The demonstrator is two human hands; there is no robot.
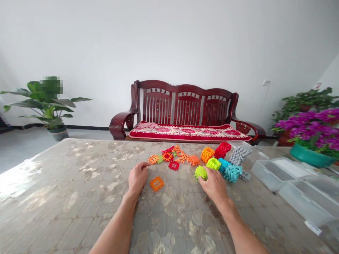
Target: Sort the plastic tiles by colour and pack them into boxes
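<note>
My right hand [215, 186] grips a yellow-green interlocking plastic tile [200, 172] at its edge, thumb on the near side. Just behind it stands a row of more yellow-green tiles [213, 164]. My left hand [137, 179] rests on the table with its index finger stretched out, holding nothing that I can see; its other fingers are partly hidden. Beside it lies an orange window-shaped tile [156, 183], flat and apart from the others. Ahead of the fingertips, another orange window tile [153, 159] lies among red, orange and green pieces, including a red square frame [174, 165].
Rows of orange [207, 154], red [222, 150], blue [233, 172] and grey tiles [239, 154] stand beyond my right hand. Clear plastic boxes [308, 203] sit on the right. Purple flowers in a teal pot [312, 155] stand behind them. A wooden bench [186, 106] is past the patterned table [87, 197].
</note>
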